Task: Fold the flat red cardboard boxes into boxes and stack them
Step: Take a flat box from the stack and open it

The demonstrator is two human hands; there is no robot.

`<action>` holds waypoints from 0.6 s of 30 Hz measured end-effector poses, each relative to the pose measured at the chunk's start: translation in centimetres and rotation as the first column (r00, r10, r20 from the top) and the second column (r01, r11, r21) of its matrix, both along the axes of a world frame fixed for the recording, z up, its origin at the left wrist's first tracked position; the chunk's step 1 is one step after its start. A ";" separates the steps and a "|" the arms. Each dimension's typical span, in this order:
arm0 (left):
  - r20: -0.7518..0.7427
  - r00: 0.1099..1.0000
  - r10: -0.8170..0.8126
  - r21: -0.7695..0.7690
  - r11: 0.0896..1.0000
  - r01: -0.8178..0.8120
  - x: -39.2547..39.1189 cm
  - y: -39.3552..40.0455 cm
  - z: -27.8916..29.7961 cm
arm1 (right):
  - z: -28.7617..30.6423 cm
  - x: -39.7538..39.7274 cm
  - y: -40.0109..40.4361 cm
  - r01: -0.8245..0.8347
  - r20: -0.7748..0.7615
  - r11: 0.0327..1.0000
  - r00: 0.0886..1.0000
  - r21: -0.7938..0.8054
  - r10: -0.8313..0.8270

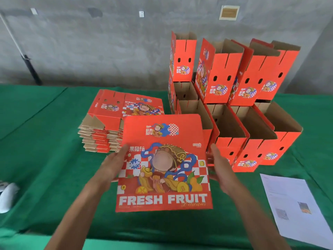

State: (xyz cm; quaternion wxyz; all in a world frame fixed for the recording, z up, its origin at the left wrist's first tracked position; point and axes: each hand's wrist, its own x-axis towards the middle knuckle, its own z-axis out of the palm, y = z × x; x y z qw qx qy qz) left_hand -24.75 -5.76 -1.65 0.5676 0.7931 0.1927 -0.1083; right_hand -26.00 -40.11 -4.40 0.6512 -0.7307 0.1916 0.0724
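Left hand (115,164) and right hand (219,166), fingers straight, press opposite edges of a glossy printed red cardboard box (163,165) above the green felt tablecloth (45,150).

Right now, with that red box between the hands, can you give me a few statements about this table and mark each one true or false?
1. Both hands hold one red box, the left hand at its left edge, the right hand at its right edge. True.
2. The cloth on the table is blue. False: it is green.
3. A pile of flat boxes lies behind the held box, to the left. True.
4. The folded boxes stand on the left of the table. False: they stand on the right, stacked in two layers.
5. A printed sheet of paper lies at the right near edge. True.
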 end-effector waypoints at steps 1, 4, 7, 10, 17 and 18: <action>0.020 1.000 0.019 0.023 1.000 -0.019 -0.4 -0.3 -0.2 | 0.0 0.0 1.0 -0.016 0.030 0.999 0.999 -0.029 0.017; 0.145 0.977 0.154 -0.004 0.988 -0.155 -1.5 -0.1 -0.8 | -0.1 0.0 3.1 -0.038 0.106 0.999 0.994 0.016 0.036; 0.137 0.956 0.259 -0.249 0.943 -0.220 -2.2 0.2 -1.4 | -1.0 -0.6 3.1 -0.010 0.082 0.975 0.997 0.222 -0.009; -0.015 0.982 0.188 -0.346 0.920 -0.181 -2.7 0.3 -2.7 | -2.6 -1.8 2.4 -0.099 0.042 0.939 0.995 0.331 0.090; -0.064 0.998 -0.020 -0.307 0.952 0.000 -4.4 1.4 -5.4 | -6.1 -4.1 0.5 -0.197 -0.046 0.949 0.976 0.245 0.214; 0.018 1.000 -0.004 -0.177 0.984 0.007 -4.1 1.3 -5.3 | -6.3 -4.2 0.3 -0.188 -0.052 0.956 0.977 0.224 0.205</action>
